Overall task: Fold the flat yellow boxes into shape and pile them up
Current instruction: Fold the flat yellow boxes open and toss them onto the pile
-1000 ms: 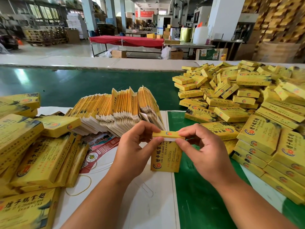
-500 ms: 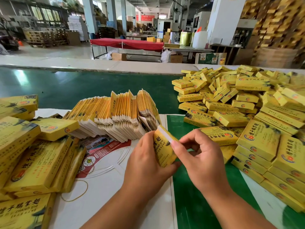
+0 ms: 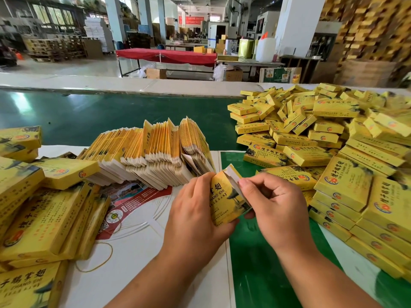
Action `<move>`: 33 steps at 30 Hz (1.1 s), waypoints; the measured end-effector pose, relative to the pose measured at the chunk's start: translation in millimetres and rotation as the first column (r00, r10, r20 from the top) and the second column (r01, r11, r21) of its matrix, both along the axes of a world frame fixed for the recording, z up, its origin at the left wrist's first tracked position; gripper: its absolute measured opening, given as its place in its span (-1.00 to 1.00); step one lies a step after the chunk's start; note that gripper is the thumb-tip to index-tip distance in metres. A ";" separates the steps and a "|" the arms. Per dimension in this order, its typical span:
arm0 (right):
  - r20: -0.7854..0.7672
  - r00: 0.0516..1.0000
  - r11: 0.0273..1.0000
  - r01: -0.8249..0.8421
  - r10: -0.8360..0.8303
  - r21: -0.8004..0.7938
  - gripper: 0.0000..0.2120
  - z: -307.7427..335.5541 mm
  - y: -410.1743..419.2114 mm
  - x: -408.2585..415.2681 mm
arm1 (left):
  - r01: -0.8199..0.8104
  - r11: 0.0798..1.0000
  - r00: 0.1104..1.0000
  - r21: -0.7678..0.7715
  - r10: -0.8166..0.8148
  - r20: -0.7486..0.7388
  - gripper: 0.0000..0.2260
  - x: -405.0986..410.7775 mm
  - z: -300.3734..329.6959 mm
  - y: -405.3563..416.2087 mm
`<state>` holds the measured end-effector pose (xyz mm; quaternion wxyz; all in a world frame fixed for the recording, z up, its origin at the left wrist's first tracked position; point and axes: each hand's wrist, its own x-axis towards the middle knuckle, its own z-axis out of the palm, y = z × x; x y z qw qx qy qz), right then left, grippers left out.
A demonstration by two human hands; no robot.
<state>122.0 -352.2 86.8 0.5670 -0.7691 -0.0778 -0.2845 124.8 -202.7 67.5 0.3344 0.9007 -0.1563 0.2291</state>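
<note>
Just above the near middle of the surface point(image 3: 138, 274), both hands work on one yellow box point(image 3: 224, 201), held upright and tilted between them. The left hand point(image 3: 195, 221) wraps round the box's left side, fingers curled over its upper edge and thumb under its lower corner. The right hand point(image 3: 275, 207) pinches the white inside of the open end flap point(image 3: 233, 174) at the box's right edge, thumb on the near side and the other fingers curled behind. The box's printed front faces the camera; its top flap stands open.

Behind the hands, touching the surface, a long row of flat yellow boxes point(image 3: 155, 152) stands on edge, leaning like filed cards. To the right a large loose heap of folded boxes point(image 3: 311, 134) spreads over the green mat point(image 3: 266, 263), with neater stacks of folded boxes point(image 3: 355, 207) along its near right side. On the left lie larger yellow packs point(image 3: 44, 218), overlapping one another. A red printed sheet point(image 3: 133, 201) lies partly under them, and a rubber band point(image 3: 97, 261) rests on the white part of the surface near the packs. Beyond runs a dark green conveyor belt point(image 3: 89, 114), and farther back stands a table with a red cloth point(image 3: 166, 55).
</note>
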 end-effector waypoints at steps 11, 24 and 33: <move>0.117 0.991 0.874 0.001 0.063 -0.486 -0.71 7.4 -0.3 -4.7 | -0.072 0.996 0.996 0.049 0.074 -0.042 -0.18 3.5 -5.4 1.7; 0.133 0.984 0.884 -0.047 0.122 -0.465 -0.66 5.4 1.4 -4.1 | 0.099 0.981 0.994 -0.169 -0.088 0.067 -0.22 1.6 0.7 0.3; 0.022 0.995 0.912 -0.076 0.093 -0.403 -0.82 7.7 -17.5 2.9 | 0.141 0.946 0.990 -0.290 -0.127 0.067 -0.85 9.8 9.6 12.9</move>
